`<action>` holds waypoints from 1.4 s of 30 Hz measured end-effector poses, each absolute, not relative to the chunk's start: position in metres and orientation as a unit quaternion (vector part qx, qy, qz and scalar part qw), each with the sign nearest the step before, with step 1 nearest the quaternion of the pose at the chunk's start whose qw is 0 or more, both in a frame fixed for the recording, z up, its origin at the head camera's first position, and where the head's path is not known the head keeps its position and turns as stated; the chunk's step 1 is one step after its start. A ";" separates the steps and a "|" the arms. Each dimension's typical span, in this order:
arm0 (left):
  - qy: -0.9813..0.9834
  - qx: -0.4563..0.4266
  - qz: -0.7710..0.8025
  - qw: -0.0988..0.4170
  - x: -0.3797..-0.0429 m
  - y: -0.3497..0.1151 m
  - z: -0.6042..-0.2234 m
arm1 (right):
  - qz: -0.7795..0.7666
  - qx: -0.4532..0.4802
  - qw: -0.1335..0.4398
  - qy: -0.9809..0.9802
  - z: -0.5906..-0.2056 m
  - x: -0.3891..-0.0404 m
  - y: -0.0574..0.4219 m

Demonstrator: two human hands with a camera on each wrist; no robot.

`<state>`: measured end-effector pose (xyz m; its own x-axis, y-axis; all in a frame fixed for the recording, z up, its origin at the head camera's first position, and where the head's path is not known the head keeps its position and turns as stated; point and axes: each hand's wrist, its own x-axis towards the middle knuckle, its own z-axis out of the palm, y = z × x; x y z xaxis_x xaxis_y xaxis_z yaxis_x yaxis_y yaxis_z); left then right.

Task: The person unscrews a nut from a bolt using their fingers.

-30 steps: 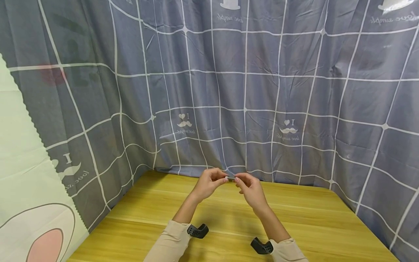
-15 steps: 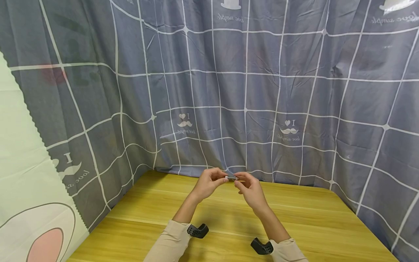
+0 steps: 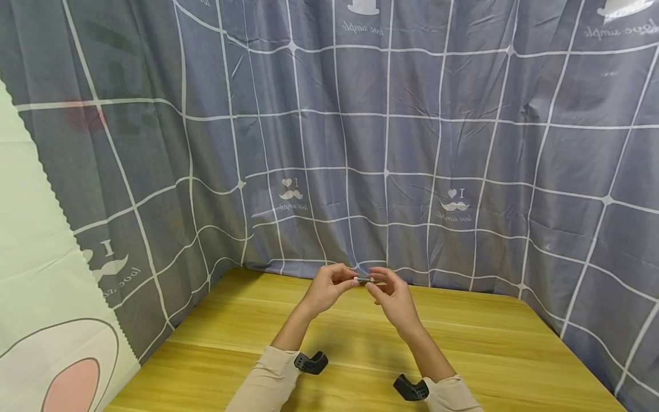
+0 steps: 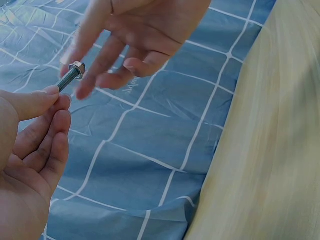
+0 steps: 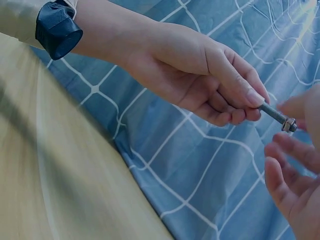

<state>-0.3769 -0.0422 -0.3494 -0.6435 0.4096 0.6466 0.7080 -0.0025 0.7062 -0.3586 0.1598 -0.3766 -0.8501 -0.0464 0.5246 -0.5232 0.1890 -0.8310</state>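
Note:
My left hand (image 3: 323, 293) pinches a threaded metal bolt (image 4: 66, 81) between thumb and fingertips, and its thumb and fingers hide one end. A hex nut (image 4: 77, 69) sits on the bolt close to its free end; in the right wrist view a short tip pokes out past this nut (image 5: 288, 125). Around that end, the fingers of my right hand (image 3: 397, 302) are spread and relaxed, gripping nothing. The right wrist view has this hand (image 5: 302, 185) at its right edge, partly blurred. Whether a right fingertip brushes the nut I cannot tell.
Below both hands lies a yellow wood-grain table (image 3: 355, 349). A grey-blue curtain with white grid lines (image 3: 412, 149) hangs behind and beside it. At the left hangs a pale green cloth (image 3: 31, 240). Black wrist mounts (image 3: 311, 363) sit at the sleeve cuffs.
One second ago the right thumb and fingers were closed over the nut end. They have since parted, leaving the nut visible. The left hand and bolt have stayed in place.

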 end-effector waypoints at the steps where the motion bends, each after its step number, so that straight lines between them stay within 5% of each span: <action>1: -0.694 -0.402 -0.582 0.129 -0.377 -0.042 -0.350 | 0.608 0.188 0.194 -0.746 -0.377 -0.359 0.160; 22: -0.693 -0.409 -0.578 0.135 -0.376 -0.044 -0.347 | 0.594 0.183 0.233 -0.748 -0.379 -0.362 0.159; 42: -0.699 -0.403 -0.575 0.132 -0.375 -0.043 -0.348 | 0.601 0.192 0.189 -0.752 -0.375 -0.356 0.159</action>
